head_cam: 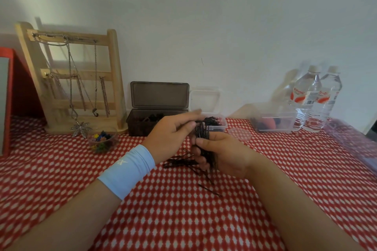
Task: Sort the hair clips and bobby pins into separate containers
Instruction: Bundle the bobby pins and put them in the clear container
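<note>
The right hand (224,155) curls round a bundle of bobby pins (203,130), upright in front of the small clear box (221,126); the left hand (169,134) pinches its upper ends. The pins look light, stiff and slippery, so a squeeze at mid-length likely holds them best. Loose pins (181,162) lie on the cloth beneath.

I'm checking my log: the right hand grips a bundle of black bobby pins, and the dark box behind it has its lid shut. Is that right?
Not quite. The head view shows the dark box with its lid standing open. The right hand does grip the bundle of black bobby pins.
</note>
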Tool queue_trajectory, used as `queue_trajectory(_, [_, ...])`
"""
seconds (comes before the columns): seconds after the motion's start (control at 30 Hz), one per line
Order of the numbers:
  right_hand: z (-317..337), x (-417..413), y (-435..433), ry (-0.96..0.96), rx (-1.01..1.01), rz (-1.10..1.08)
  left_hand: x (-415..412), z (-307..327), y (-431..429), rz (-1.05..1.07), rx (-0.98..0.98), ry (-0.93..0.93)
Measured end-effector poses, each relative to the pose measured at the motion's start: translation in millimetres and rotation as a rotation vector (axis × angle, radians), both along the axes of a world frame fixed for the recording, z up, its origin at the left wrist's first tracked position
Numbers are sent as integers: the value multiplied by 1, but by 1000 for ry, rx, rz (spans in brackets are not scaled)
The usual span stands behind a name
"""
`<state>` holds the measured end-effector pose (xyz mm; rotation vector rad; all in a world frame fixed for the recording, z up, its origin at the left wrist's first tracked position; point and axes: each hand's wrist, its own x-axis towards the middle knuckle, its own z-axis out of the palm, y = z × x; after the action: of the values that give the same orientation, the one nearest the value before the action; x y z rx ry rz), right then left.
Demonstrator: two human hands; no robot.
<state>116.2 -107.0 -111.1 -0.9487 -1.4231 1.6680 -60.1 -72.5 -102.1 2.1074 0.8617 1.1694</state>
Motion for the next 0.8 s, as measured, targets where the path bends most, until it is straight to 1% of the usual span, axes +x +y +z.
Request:
queue_trajectory(0.1, [1, -1, -1, 53, -36, 22, -3, -2, 2, 23, 10, 24])
queue_trajectory(0.17, [1, -1, -2, 55, -47, 17, -2, -2, 1, 30, 29, 20])
queue_trajectory(0.23, [1, -1, -2, 50, -48, 34, -1, 1, 1, 0, 28, -2])
queue_trajectory(0.27, [1, -1, -2, 62, -51, 53, -3, 3, 0, -35, -12, -8])
queue_trajectory(0.33, [2, 0, -2, 103, -68, 80, -6, 5, 0, -126, -165, 11])
queue_trajectory(0.37, [2, 1, -2, 120, -77, 89, -9, 5, 1, -188, -275, -5])
queue_trajectory(0.43, [3, 4, -2, 141, -88, 134, -11, 4, 0, -301, -534, -145])
queue_trajectory(0.47, [3, 5, -1, 144, -93, 171, -11, 4, -1, -329, -609, -206])
queue_trajectory(0.5, [3, 6, -1, 142, -99, 210, -10, 4, -1, -328, -619, -234])
queue_trajectory(0.57, [3, 8, -1, 131, -110, 261, -8, 2, 1, -280, -556, -283])
queue_trajectory(0.67, [2, 8, -1, 130, -115, 250, -7, 0, 4, -174, -448, -373])
queue_trajectory(0.73, [1, 7, 0, 135, -113, 221, -8, 1, 4, -90, -373, -349])
queue_trajectory(0.8, [-1, 6, 1, 137, -100, 196, -8, 4, 0, -57, -351, -332])
